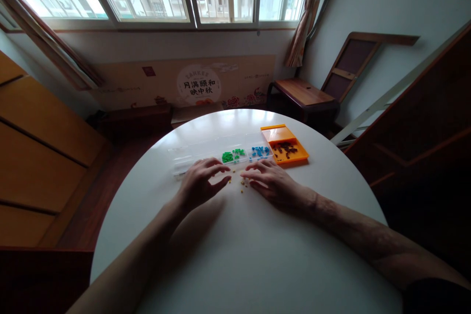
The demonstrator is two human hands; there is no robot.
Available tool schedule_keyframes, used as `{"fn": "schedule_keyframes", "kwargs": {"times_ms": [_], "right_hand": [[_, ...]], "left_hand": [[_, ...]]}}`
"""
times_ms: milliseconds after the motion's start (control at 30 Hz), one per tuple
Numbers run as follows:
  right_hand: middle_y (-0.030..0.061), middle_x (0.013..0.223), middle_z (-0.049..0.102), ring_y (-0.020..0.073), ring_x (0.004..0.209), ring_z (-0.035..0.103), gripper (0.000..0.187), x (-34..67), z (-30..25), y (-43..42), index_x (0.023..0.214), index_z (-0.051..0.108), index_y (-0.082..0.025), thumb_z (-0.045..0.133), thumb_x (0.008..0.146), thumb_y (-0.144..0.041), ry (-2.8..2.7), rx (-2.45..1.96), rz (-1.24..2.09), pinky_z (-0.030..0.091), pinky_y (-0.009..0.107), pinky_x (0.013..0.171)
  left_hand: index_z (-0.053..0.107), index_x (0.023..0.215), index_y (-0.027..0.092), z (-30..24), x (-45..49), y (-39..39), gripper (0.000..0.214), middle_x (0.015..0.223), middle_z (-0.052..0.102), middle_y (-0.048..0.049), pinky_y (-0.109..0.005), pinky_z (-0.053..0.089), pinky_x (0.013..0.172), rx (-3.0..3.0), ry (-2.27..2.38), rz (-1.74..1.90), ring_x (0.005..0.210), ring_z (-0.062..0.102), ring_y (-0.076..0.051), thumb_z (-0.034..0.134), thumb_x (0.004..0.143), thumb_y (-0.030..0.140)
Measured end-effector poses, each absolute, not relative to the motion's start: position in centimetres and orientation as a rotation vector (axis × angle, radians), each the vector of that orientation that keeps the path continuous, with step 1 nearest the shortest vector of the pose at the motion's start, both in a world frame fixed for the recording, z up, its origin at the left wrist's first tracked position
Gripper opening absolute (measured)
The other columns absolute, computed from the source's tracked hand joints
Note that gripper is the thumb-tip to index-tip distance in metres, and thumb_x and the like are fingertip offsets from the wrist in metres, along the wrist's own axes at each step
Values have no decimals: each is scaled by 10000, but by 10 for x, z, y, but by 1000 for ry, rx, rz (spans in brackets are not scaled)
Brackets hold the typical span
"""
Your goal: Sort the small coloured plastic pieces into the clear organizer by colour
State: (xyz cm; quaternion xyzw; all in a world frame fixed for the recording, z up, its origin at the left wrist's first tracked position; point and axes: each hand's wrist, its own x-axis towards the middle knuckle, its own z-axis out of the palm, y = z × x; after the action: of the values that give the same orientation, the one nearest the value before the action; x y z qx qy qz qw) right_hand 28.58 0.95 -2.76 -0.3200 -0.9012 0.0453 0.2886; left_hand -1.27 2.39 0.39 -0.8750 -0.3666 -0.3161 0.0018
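My left hand hovers over the white table with its fingers spread and nothing visible between them. Opposite it, my right hand rests near the tabletop, fingers apart and pointing left. Several tiny yellow pieces lie scattered between the two hands. Just beyond them sits a clear plastic compartment box. One of its compartments holds green pieces, and another holds blue pieces. Part of the box's front edge is hidden behind my left hand.
An orange box with dark brown pieces stands at the right end of the clear box. All this is on a round white table. Beyond the table are a wooden chair, a printed carton panel and windows.
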Motion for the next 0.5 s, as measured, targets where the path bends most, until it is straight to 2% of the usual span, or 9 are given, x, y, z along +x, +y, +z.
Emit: {"fn": "schedule_keyframes", "kwargs": {"times_ms": [200, 333, 500], "right_hand": [[81, 1304, 753, 289, 1200, 647, 186, 286, -30, 12, 1259, 754, -276, 705, 1083, -240, -2378, -830, 131, 542, 484, 1057], [69, 1240, 768, 267, 1159, 656, 75, 287, -33, 13, 1130, 763, -262, 708, 1084, -240, -2351, -812, 177, 541, 454, 1044], [63, 1178, 784, 257, 1100, 663, 86, 286, -31, 14, 1113, 750, -259, 664, 1112, -260, -2333, -764, 180, 538, 440, 1018]], "left_hand": [[837, 1131, 300, -14, 12, 14, 149, 1073, 816, -48, -358, 567, 855, -2870, -1045, -955, 946, 771, -218, 769, 1014, 362], [840, 1030, 298, -20, 19, 14, 107, 1041, 811, -33, -344, 553, 855, -2915, -1075, -919, 912, 762, -201, 736, 1038, 320], [820, 980, 279, -14, 16, 14, 162, 1010, 813, -30, -335, 518, 839, -2883, -1080, -911, 896, 757, -195, 687, 1071, 301]]}}
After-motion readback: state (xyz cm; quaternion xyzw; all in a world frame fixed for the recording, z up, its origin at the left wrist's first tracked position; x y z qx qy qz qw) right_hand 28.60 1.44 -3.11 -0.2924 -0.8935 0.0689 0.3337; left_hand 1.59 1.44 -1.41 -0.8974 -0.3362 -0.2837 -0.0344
